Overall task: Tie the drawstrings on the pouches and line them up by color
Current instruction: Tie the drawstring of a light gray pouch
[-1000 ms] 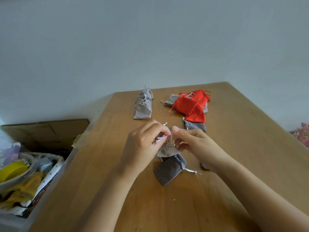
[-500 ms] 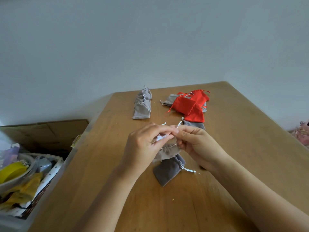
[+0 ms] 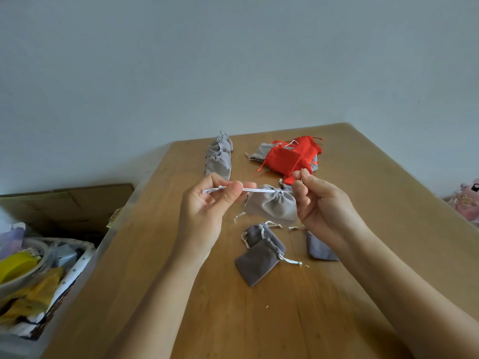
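Far left, a bin [image 3: 77, 257] of clutter with a yellow roll [image 3: 15, 265], a cardboard box [image 3: 64, 203] behind. Wooden table [image 3: 259, 320] against a plain pale wall [image 3: 233, 60]. Short row of grey pouches [image 3: 219, 161] near the far edge. Left hand [image 3: 204, 211] pinched a white drawstring [image 3: 248, 190], taut to a grey pouch [image 3: 272, 207] held above the table. Three dark pouches [image 3: 259, 263] lay below. Red pile [image 3: 287, 158] behind. Right hand [image 3: 324, 211], fingers curled, gripped the pouch's other side.

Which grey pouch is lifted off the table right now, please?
The light grey pouch held between left hand and right hand; the rest lie on the table.
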A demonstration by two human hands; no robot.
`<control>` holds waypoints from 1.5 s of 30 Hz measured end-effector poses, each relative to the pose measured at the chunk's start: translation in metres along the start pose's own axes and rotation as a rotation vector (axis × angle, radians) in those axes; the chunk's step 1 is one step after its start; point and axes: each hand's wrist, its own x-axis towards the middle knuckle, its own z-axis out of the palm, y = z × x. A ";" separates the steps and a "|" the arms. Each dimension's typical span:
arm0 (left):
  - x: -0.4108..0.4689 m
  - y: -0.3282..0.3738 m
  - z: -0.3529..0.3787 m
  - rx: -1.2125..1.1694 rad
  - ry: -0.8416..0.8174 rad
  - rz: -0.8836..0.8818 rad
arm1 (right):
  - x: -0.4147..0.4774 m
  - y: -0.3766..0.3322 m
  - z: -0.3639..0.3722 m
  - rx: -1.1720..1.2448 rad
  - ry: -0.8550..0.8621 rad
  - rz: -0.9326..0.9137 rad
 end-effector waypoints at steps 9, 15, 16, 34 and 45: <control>0.001 0.001 -0.003 -0.026 -0.049 -0.022 | 0.006 0.001 -0.010 -0.168 -0.033 -0.088; -0.002 -0.002 0.000 -0.076 -0.108 -0.182 | 0.004 0.004 -0.017 -0.636 -0.107 -0.205; -0.003 -0.003 0.002 -0.050 -0.107 -0.204 | 0.003 0.005 -0.017 -0.648 -0.138 -0.198; -0.009 0.006 -0.001 0.062 -0.535 -0.527 | -0.017 0.022 0.006 -0.708 -0.264 -0.202; -0.005 0.002 -0.006 -0.005 -0.328 -0.533 | -0.022 0.016 0.008 -0.724 -0.342 -0.164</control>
